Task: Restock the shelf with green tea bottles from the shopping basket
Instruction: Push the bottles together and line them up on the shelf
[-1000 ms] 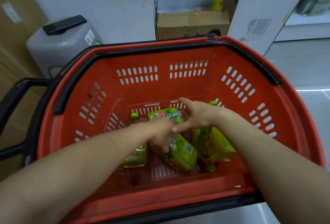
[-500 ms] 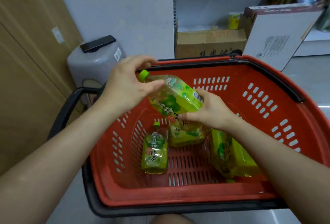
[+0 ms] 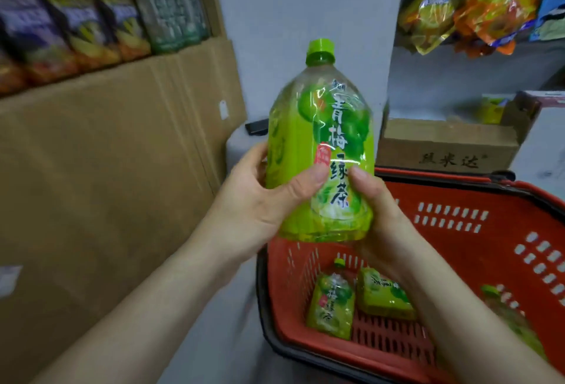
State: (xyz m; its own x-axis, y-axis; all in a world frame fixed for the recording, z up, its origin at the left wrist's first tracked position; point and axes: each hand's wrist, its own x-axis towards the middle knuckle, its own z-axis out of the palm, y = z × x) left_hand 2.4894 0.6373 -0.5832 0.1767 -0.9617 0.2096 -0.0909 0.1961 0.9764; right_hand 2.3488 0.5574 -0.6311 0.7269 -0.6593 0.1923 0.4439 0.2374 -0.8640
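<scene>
Green-capped clear plastic under a glossy shrink label reading 青梅绿茶: we hold the green tea bottle (image 3: pixel 318 151) upright over the left edge of the red, slotted shopping basket (image 3: pixel 458 218). Our left hand (image 3: pixel 256 203) wraps its lower body with the thumb across the label, and our right hand (image 3: pixel 379 215) clasps the opposite side. More bottles (image 3: pixel 331 307) lie flat inside the basket. Stacked cardboard boxes (image 3: pixel 107 169) close off our left.

Head-worn view faces forward and down, close; edges seem blurred.
</scene>
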